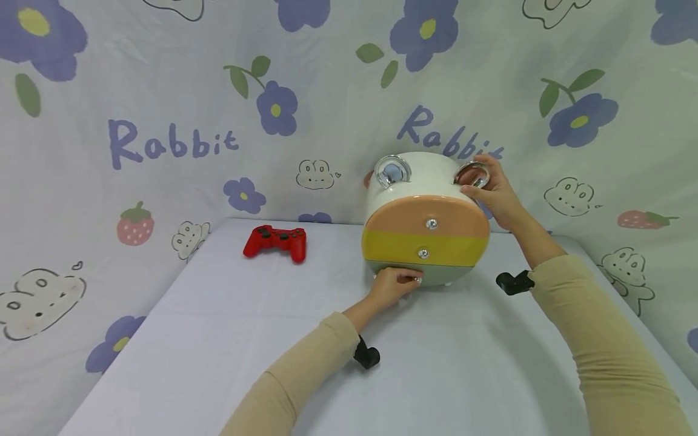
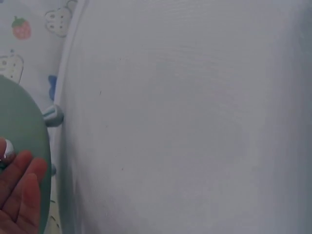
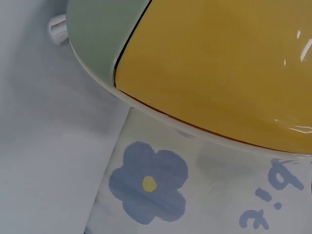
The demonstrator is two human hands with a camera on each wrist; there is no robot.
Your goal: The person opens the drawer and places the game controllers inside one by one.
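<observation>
A rounded white cabinet [image 1: 425, 175] has orange, yellow and green drawer fronts, each with a small knob, and two silver rings on top. My left hand [image 1: 389, 287] pinches the knob of the green bottom drawer [image 1: 438, 276]; in the left wrist view its fingers [image 2: 22, 187] lie by that knob against the green front [image 2: 22, 114]. With thumb and fingers, my right hand [image 1: 498, 192] grips the right silver ring [image 1: 472, 174]. The right wrist view has the yellow front [image 3: 214, 73] and part of the green one [image 3: 102, 36], the hand itself out of frame.
A red game controller [image 1: 275, 241] lies on the white-covered table [image 1: 218, 339], left of the cabinet. Behind the table hangs a cloth [image 1: 338, 109] printed with flowers, rabbits and lettering. Short feet [image 2: 53, 116] hold the cabinet off the table.
</observation>
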